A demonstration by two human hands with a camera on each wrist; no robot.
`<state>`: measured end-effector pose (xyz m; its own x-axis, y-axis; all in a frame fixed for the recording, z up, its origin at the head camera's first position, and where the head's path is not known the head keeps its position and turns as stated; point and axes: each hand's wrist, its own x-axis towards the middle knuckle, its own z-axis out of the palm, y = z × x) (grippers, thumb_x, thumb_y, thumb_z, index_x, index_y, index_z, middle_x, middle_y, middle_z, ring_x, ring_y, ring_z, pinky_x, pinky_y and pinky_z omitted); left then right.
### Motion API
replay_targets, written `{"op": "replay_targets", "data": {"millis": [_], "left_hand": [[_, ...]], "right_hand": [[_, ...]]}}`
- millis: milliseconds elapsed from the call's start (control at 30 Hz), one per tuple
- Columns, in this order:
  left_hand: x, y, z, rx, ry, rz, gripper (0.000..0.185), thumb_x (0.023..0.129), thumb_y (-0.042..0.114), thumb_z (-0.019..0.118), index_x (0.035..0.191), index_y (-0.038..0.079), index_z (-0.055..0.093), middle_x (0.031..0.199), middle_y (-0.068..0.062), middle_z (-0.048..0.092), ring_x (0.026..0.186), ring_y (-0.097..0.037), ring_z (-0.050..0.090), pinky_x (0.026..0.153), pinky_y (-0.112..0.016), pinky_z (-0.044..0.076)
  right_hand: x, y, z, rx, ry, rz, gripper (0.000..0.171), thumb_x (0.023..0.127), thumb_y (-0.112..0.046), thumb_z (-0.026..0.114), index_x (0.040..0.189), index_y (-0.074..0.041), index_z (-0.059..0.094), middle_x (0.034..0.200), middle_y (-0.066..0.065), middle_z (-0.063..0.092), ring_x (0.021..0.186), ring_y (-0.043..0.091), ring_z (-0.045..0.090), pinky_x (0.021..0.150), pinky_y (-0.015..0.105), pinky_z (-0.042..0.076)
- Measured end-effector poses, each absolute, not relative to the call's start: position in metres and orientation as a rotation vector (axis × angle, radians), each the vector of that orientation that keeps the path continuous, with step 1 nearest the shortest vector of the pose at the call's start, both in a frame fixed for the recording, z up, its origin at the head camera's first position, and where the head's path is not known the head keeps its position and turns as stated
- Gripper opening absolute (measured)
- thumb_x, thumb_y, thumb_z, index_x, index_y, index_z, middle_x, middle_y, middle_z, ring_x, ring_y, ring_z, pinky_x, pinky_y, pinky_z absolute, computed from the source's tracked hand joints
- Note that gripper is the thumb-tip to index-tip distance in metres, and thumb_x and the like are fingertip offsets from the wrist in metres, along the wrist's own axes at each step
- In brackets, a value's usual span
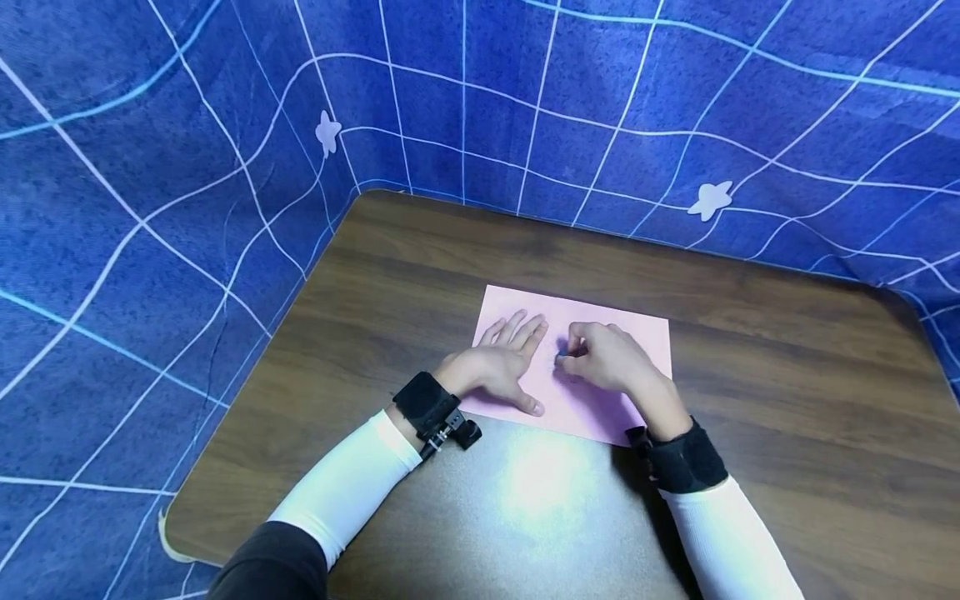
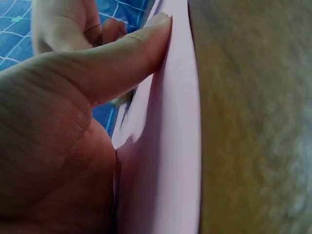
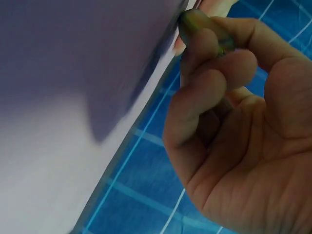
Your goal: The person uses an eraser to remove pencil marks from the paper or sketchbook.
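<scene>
A pink sheet of paper (image 1: 626, 337) lies flat on the brown wooden table (image 1: 787, 375). My left hand (image 1: 504, 360) rests flat on the sheet's left part, with the fingers straight and the thumb spread along the near edge. In the left wrist view the thumb (image 2: 126, 53) presses against the paper (image 2: 170, 146). My right hand (image 1: 603, 358) sits on the middle of the sheet with its fingers curled. It pinches a small object (image 1: 561, 357), which looks greenish (image 3: 195, 22) in the right wrist view, held at the paper (image 3: 58, 97). What the object is I cannot tell.
Blue cloth with a white grid and pale stars (image 1: 187, 167) hangs around the table's back and left sides. The table's rounded corners show at the far left (image 1: 367, 196) and near left (image 1: 172, 533). A bright glare (image 1: 540, 475) lies on the wood between my forearms.
</scene>
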<state>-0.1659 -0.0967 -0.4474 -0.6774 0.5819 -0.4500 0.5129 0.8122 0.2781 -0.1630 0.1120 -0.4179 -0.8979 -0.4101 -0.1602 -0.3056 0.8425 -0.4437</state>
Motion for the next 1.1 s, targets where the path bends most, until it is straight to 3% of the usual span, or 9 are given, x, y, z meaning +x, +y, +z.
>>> {"op": "replay_targets", "data": {"millis": [233, 333, 467, 633, 867, 1100], "left_hand": [[-0.165, -0.094, -0.445, 0.802, 2.455, 0.185, 0.135, 0.081, 0.076, 0.067, 0.161, 0.011, -0.021, 0.169, -0.003, -0.029, 0.154, -0.026, -0.032, 0.128, -0.047, -0.013], [-0.165, -0.093, -0.444, 0.79, 2.45, 0.201, 0.134, 0.081, 0.075, 0.067, 0.161, 0.012, -0.02, 0.169, -0.003, -0.028, 0.155, -0.026, -0.031, 0.128, -0.047, -0.014], [-0.164, -0.092, -0.44, 0.775, 2.44, 0.233, 0.133, 0.082, 0.072, 0.069, 0.162, 0.011, -0.018, 0.17, -0.003, -0.026, 0.156, -0.026, -0.029, 0.128, -0.047, -0.014], [-0.162, -0.089, -0.435, 0.771, 2.432, 0.246, 0.132, 0.082, 0.072, 0.068, 0.162, 0.011, -0.019, 0.17, -0.003, -0.027, 0.156, -0.026, -0.029, 0.128, -0.047, -0.013], [-0.163, -0.09, -0.437, 0.76, 2.432, 0.253, 0.132, 0.083, 0.071, 0.069, 0.162, 0.011, -0.018, 0.17, -0.003, -0.026, 0.156, -0.025, -0.029, 0.128, -0.046, -0.013], [-0.165, -0.09, -0.44, 0.756, 2.42, 0.266, 0.132, 0.083, 0.071, 0.069, 0.162, 0.011, -0.019, 0.17, -0.002, -0.026, 0.154, -0.023, -0.032, 0.127, -0.044, -0.016]], "right_hand": [[-0.169, 0.153, -0.401, -0.435, 2.706, -0.408, 0.018, 0.086, -0.024, 0.075, 0.083, -0.014, 0.061, 0.072, 0.002, 0.059, 0.069, 0.019, 0.055, 0.057, 0.031, 0.04], [-0.171, 0.157, -0.398, -0.527, 2.639, -0.505, 0.012, 0.092, -0.019, 0.072, 0.095, -0.01, 0.065, 0.07, 0.002, 0.062, 0.063, 0.016, 0.056, 0.057, 0.03, 0.042], [-0.168, 0.144, -0.4, -0.723, 2.535, -0.663, 0.016, 0.095, -0.021, 0.073, 0.107, -0.012, 0.068, 0.064, 0.0, 0.066, 0.055, 0.01, 0.057, 0.058, 0.03, 0.045], [-0.162, 0.126, -0.404, -0.853, 2.536, -0.588, 0.012, 0.092, -0.025, 0.076, 0.098, -0.018, 0.068, 0.067, -0.007, 0.06, 0.061, 0.011, 0.051, 0.061, 0.03, 0.04], [-0.159, 0.123, -0.409, -0.729, 2.516, -0.625, 0.019, 0.087, -0.019, 0.078, 0.086, -0.018, 0.06, 0.066, -0.006, 0.054, 0.064, 0.014, 0.049, 0.061, 0.03, 0.037], [-0.162, 0.15, -0.414, -0.636, 2.457, -0.793, 0.023, 0.083, -0.014, 0.08, 0.08, -0.015, 0.057, 0.067, -0.006, 0.048, 0.065, 0.014, 0.046, 0.061, 0.028, 0.036]]}}
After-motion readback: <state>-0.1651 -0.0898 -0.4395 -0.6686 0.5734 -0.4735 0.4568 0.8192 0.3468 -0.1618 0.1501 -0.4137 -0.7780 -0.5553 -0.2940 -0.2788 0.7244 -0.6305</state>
